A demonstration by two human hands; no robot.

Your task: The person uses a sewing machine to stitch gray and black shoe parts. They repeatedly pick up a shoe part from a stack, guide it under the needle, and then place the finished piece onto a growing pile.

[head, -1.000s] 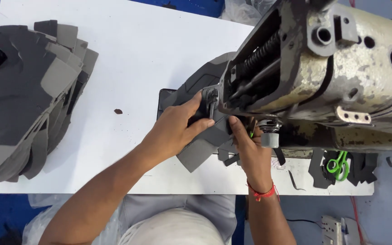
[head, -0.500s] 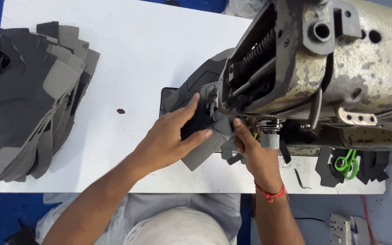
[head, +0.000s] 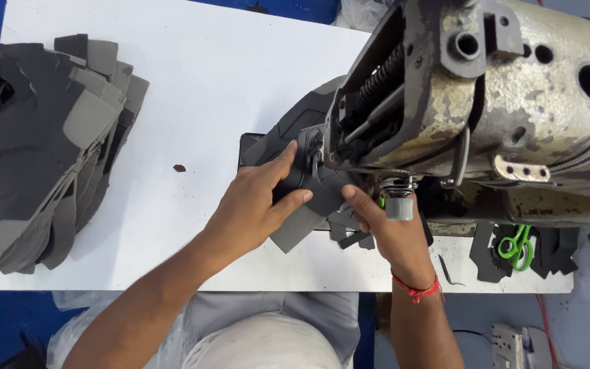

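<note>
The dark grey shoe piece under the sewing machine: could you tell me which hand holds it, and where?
Both. The left hand presses flat on the dark grey shoe piece from its left side; the right hand pinches its lower right edge, beside the sewing machine head.

Stack (head: 39,147) left of sewing machine (head: 486,109)

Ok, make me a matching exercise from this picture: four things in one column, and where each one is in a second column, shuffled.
Things:
1. stack of grey pieces
2. green scissors
3. red thread band
4. grey piece

Places:
A. under the sewing machine head, held by the left hand and right hand
B. far left of the white table
C. around the right wrist
D. right side, below the machine arm

Pairs: 1-B, 2-D, 3-C, 4-A
</note>
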